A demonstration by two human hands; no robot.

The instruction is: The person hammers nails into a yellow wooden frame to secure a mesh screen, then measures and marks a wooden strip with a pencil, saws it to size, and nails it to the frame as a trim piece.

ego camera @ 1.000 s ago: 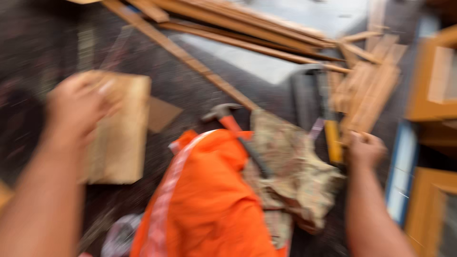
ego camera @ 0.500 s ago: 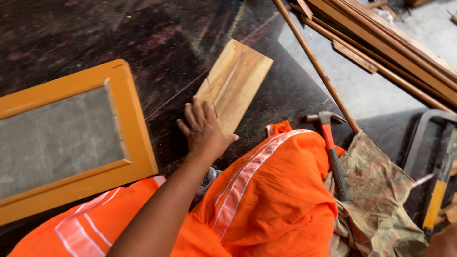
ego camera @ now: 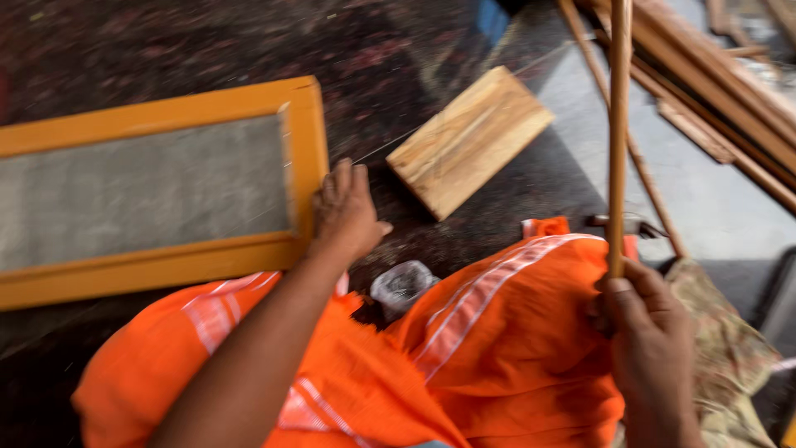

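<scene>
My left hand (ego camera: 344, 211) rests flat on the dark floor against the right edge of a yellow wooden frame (ego camera: 305, 158) with a grey mesh panel. My right hand (ego camera: 651, 332) is closed around the lower end of a long thin wooden strip (ego camera: 618, 124) that stands almost upright in front of me. A short light wooden board (ego camera: 468, 139) lies on the floor just beyond my left hand. My knees are covered in orange cloth (ego camera: 497, 348) with pale stripes.
Several long wooden strips (ego camera: 713, 83) are piled at the upper right. A crumpled clear plastic bag (ego camera: 402, 286) lies between my knees. A patterned cloth (ego camera: 730, 357) lies at the right, with a hammer head (ego camera: 622, 224) partly hidden behind the orange cloth.
The view has swung left. My left hand left the short board and now lies against the yellow frame. My right hand has come into view holding a thin strip upright.
</scene>
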